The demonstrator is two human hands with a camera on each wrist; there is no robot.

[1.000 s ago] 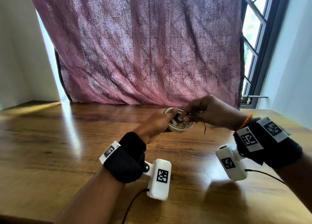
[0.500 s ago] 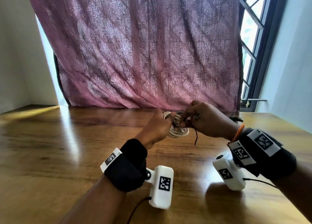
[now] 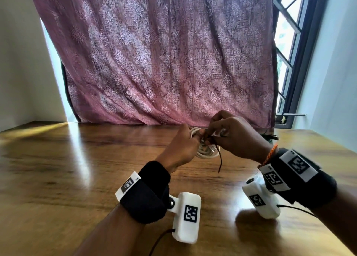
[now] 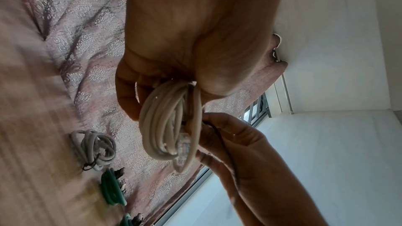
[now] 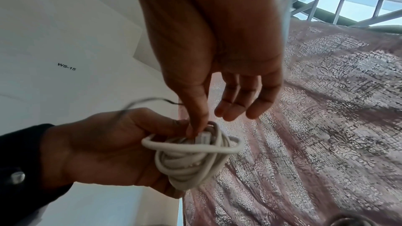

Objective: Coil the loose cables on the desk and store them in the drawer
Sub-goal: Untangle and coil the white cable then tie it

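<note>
My left hand (image 3: 190,140) grips a coiled white cable (image 3: 205,153) just above the wooden desk (image 3: 77,169), close to the curtain. In the left wrist view its fingers (image 4: 128,102) curl round the coil (image 4: 169,126), and a clear plug shows inside the loops. My right hand (image 3: 211,137) pinches a thin dark string (image 3: 220,163) at the top of the coil, and the loose end hangs down. In the right wrist view its thumb (image 5: 195,123) presses on the coil (image 5: 191,159) while the other fingers hang relaxed. No drawer is in view.
A tied white cable bundle (image 4: 93,149) and two green coiled cables (image 4: 112,188) lie on the desk by the pink curtain (image 3: 164,62). A barred window (image 3: 289,43) is at the right. White walls close both sides.
Both hands have stayed on the coil. My right hand has shifted up over the coil's top, and the dark string's loose end now hangs longer below it.
</note>
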